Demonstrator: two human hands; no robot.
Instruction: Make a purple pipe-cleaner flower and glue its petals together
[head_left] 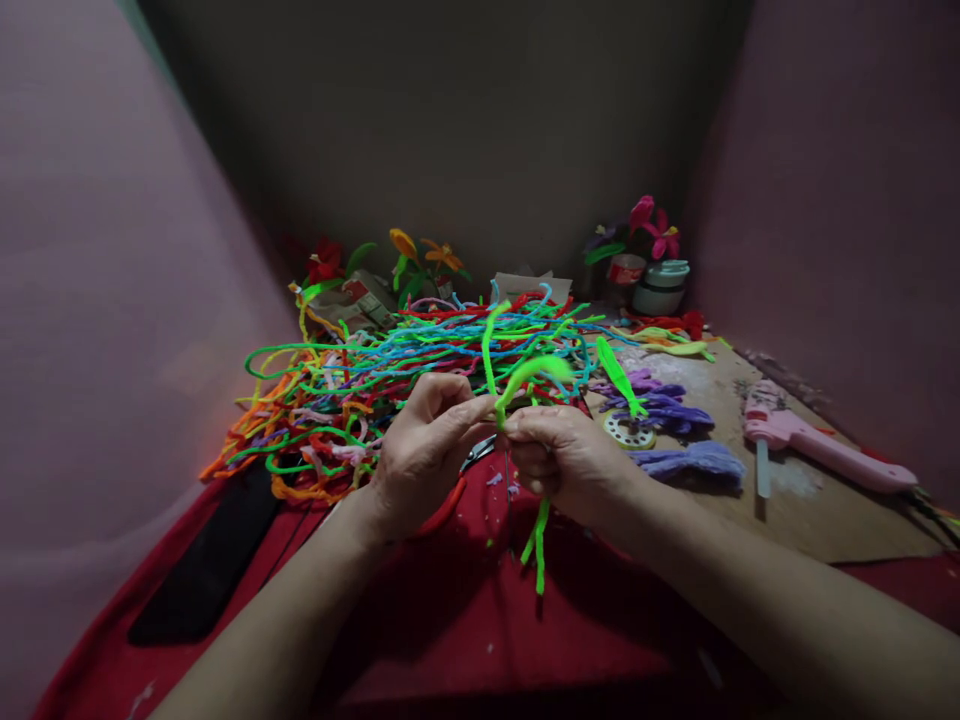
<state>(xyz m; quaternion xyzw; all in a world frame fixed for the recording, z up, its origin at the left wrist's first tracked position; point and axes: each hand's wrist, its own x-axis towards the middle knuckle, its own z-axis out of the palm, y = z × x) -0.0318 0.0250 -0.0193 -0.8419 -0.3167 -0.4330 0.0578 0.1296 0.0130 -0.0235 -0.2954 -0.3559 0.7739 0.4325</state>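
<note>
In the head view, my left hand [427, 450] and my right hand [574, 450] meet over the middle of the table. Both pinch bright green pipe cleaners [489, 350] at a shared point between the fingertips. One strand stands upright above my fingers, and another, blurred, curves off to the right. More green ends hang below my right hand. Scissors [448, 510] with red handles lie under my left hand, partly covered by it. A folded green pipe-cleaner piece [616, 375] rests just beyond my right hand.
Behind my hands lies a big heap of colourful pipe cleaners [420, 350]. To the right, a board [810, 525] carries purple bundles [690, 465], a white spool [628, 431] and a pink glue gun [832, 445]. A black phone-like slab [206, 565] lies left. Pipe-cleaner flowers [660, 235] stand at the back.
</note>
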